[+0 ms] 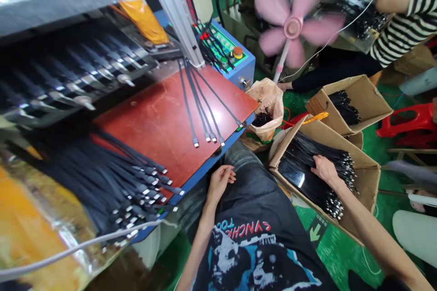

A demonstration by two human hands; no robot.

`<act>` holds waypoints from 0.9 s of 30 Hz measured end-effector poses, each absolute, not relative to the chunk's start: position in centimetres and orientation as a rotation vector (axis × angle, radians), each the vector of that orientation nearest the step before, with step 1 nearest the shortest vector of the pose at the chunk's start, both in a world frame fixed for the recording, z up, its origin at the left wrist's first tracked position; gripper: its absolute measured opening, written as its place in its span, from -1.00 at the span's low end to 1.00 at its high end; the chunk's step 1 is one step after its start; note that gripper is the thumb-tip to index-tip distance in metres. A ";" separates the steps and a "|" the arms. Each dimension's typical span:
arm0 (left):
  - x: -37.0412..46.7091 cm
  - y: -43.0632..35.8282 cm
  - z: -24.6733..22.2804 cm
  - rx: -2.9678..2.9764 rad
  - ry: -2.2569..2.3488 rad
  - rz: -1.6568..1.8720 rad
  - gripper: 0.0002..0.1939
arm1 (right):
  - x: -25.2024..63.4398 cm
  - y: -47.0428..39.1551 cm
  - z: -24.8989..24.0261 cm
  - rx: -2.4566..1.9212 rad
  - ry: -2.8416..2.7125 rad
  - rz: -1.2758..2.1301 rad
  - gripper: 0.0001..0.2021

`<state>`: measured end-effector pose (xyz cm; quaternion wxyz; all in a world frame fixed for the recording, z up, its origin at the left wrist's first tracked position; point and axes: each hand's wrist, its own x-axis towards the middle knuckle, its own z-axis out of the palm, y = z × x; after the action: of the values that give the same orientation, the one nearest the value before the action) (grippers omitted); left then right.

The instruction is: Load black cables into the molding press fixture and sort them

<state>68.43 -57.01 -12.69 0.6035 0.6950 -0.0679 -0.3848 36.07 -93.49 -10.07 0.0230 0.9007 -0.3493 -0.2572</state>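
My right hand [324,169] reaches into a cardboard box on the right, fingers bent down onto a bundle of black USB cables [307,145]. Its fingertips are partly lost among the cables. My left hand [221,181] hovers above my lap by the table edge, fingers loosely curled with nothing visible in them. Several black cables [201,104] with metal plugs lie spread on the red-brown work board [146,109]. A thick pile of similar cables [112,177] lies at the board's left end, plugs toward me.
A press machine [68,68] with a row of clamped cables stands at left. Behind the board is a blue control box [247,70]. A bag of black scraps [269,104], the open cardboard box [367,182], another box [368,95] and a pink fan [292,27] stand nearby. Someone in stripes [406,27] sits beyond.
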 end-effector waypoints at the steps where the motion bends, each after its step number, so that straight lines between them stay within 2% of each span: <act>1: 68.4 -57.0 -12.7 1.611 -0.156 -0.889 -0.35 | 36.0 -93.3 -10.1 2.785 -1.093 -0.775 -0.63; 4: 68.5 -57.1 -12.6 1.623 -0.152 -0.887 -0.34 | 36.3 -93.3 -10.9 2.750 -1.140 -0.741 -0.29; 5: 68.5 -57.1 -12.6 1.627 -0.153 -0.887 -0.33 | 36.5 -93.4 -11.2 2.740 -1.149 -0.754 -0.24; 6: 68.5 -57.2 -12.6 1.630 -0.155 -0.886 -0.33 | 36.6 -93.5 -11.5 2.736 -1.149 -0.775 -0.25; 11: 68.4 -57.3 -12.3 1.644 -0.169 -0.873 -0.32 | 36.7 -93.7 -12.2 2.769 -1.078 -0.856 -0.60; 17: 68.2 -57.4 -12.1 1.663 -0.198 -0.845 -0.31 | 36.8 -93.2 -12.6 2.755 -1.161 -0.938 -0.58; 21: 68.1 -57.6 -11.6 1.686 -0.256 -0.812 -0.33 | 37.2 -93.8 -12.1 2.809 -1.185 -0.937 -0.65; 27: 65.6 -58.9 -8.2 1.733 -0.469 -0.722 -0.57 | 35.3 -96.1 -9.4 2.923 -1.250 -0.840 -0.70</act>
<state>65.56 -58.86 -8.16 0.5672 0.7375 -0.1997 -0.3074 35.33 -96.09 -9.37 -0.0731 0.8865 -0.3791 -0.2549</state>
